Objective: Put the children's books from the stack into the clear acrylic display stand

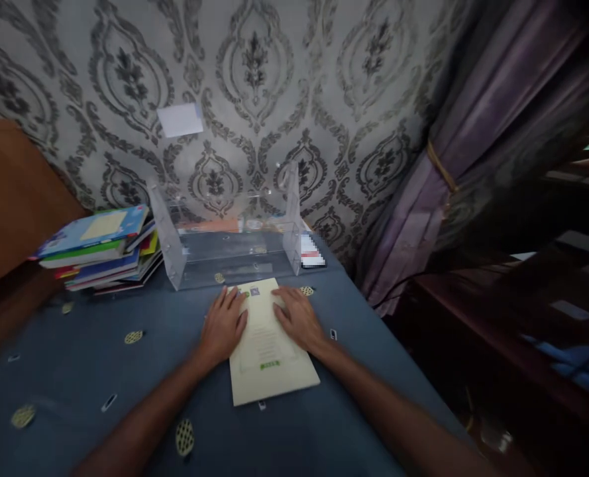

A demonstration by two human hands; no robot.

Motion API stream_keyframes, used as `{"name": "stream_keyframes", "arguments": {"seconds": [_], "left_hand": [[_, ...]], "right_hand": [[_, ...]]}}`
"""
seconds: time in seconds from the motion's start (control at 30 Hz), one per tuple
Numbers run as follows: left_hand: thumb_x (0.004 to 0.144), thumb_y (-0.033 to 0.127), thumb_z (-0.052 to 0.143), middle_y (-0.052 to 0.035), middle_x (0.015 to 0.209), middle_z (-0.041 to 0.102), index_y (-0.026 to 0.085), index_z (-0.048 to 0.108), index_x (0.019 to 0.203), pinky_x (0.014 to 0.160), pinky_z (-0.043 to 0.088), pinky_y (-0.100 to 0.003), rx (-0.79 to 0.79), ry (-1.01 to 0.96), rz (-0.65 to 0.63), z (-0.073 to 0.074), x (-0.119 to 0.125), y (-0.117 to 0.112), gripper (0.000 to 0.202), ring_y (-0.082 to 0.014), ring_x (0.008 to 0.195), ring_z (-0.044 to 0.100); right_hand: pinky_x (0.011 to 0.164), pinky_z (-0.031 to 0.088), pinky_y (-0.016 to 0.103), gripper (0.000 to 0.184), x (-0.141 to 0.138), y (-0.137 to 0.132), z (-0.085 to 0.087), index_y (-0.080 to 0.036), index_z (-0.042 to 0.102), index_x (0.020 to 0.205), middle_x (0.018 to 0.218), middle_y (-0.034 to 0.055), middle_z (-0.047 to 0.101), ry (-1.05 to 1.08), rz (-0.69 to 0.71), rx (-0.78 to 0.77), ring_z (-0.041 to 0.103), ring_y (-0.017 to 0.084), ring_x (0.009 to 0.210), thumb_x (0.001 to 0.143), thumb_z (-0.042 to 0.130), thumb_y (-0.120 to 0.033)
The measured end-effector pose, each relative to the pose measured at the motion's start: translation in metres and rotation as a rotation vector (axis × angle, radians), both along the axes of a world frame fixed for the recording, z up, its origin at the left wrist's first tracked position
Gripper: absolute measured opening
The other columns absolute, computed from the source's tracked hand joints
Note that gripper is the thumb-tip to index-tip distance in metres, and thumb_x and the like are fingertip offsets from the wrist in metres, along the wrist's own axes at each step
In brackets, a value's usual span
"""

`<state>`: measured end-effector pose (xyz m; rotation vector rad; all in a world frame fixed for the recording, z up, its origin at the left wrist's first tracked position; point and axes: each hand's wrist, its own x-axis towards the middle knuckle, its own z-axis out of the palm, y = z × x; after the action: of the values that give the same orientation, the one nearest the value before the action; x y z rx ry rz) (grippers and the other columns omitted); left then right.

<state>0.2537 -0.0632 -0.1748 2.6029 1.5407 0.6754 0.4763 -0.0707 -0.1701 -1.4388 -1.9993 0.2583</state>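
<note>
A cream-coloured book (274,377) lies flat on the dark blue patterned tablecloth, its cover facing up with small print and a green mark. On its left edge rests my left hand (223,324), fingers stretched forward over the cover. My right hand (298,318) lies along the opposite edge, fingers extended and the thumb on the cover. Neither hand wraps round the book. Just beyond the book stands a clear acrylic rack (232,255) with upright side panels.
A stack of books (100,248) sits left of the rack. Right of it lies a phone-like object (313,250), partly blurred out. Patterned wallpaper (254,79) rises behind. A tied purple curtain (423,218) hangs at the right, past the table's edge.
</note>
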Motion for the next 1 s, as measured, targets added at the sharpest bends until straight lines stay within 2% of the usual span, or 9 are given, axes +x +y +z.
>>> {"name": "stream_keyframes", "arguments": {"seconds": [0.27, 0.5, 0.67, 0.8, 0.9, 1.0], "left_hand": [[0.099, 0.028, 0.039, -0.0144, 0.146, 0.053, 0.015, 0.055, 0.133, 0.116, 0.036, -0.048, 0.014, 0.020, -0.075, 0.000, -0.002, 0.008, 0.040, -0.0283, 0.143, 0.040], [0.098, 0.027, 0.042, -0.0157, 0.146, 0.052, 0.013, 0.055, 0.133, 0.117, 0.037, -0.047, 0.009, -0.006, -0.140, -0.004, -0.009, 0.018, 0.040, -0.0281, 0.143, 0.039], [0.098, 0.027, 0.041, -0.0160, 0.146, 0.051, 0.012, 0.054, 0.134, 0.117, 0.036, -0.045, 0.015, -0.029, -0.158, -0.004, -0.010, 0.017, 0.041, -0.0275, 0.143, 0.040], [0.098, 0.026, 0.042, -0.0141, 0.144, 0.053, 0.015, 0.055, 0.130, 0.116, 0.037, -0.045, 0.041, -0.029, -0.101, -0.001, -0.006, 0.009, 0.036, -0.0274, 0.140, 0.043], [0.097, 0.025, 0.045, -0.0116, 0.135, 0.057, 0.019, 0.057, 0.122, 0.107, 0.044, -0.044, 0.050, -0.043, 0.019, 0.004, -0.004, 0.002, 0.028, -0.0266, 0.128, 0.051], [0.095, 0.024, 0.048, -0.0103, 0.118, 0.060, 0.020, 0.056, 0.111, 0.096, 0.049, -0.042, 0.033, -0.054, 0.111, 0.009, -0.003, 0.000, 0.018, -0.0259, 0.112, 0.056]], "right_hand": [[0.105, 0.042, 0.041, 0.029, -0.006, -0.007, 0.002, -0.017, 0.065, 0.113, 0.114, 0.0110, 0.071, -0.015, -0.066, 0.000, 0.061, 0.025, 0.111, 0.087, 0.051, -0.016], [0.105, 0.040, 0.041, 0.031, -0.014, -0.016, 0.003, -0.013, 0.065, 0.115, 0.114, 0.0130, 0.070, -0.027, -0.103, -0.025, 0.060, 0.027, 0.111, 0.088, 0.049, -0.015], [0.104, 0.040, 0.040, 0.032, -0.017, -0.020, 0.004, -0.012, 0.065, 0.116, 0.114, 0.0140, 0.069, -0.049, -0.114, -0.031, 0.059, 0.027, 0.111, 0.089, 0.049, -0.014], [0.100, 0.042, 0.042, 0.031, -0.019, -0.023, 0.010, -0.014, 0.065, 0.118, 0.114, 0.0144, 0.066, -0.161, -0.132, -0.049, 0.057, 0.029, 0.111, 0.091, 0.050, -0.016], [0.098, 0.042, 0.047, 0.028, -0.022, -0.023, 0.016, -0.015, 0.066, 0.114, 0.128, 0.0174, 0.060, -0.272, -0.141, 0.012, 0.053, 0.033, 0.116, 0.091, 0.049, -0.019], [0.105, 0.039, 0.049, 0.033, -0.032, -0.016, 0.020, -0.015, 0.064, 0.119, 0.138, 0.0169, 0.055, -0.315, -0.009, 0.084, 0.045, 0.033, 0.129, 0.091, 0.046, -0.014]]}}
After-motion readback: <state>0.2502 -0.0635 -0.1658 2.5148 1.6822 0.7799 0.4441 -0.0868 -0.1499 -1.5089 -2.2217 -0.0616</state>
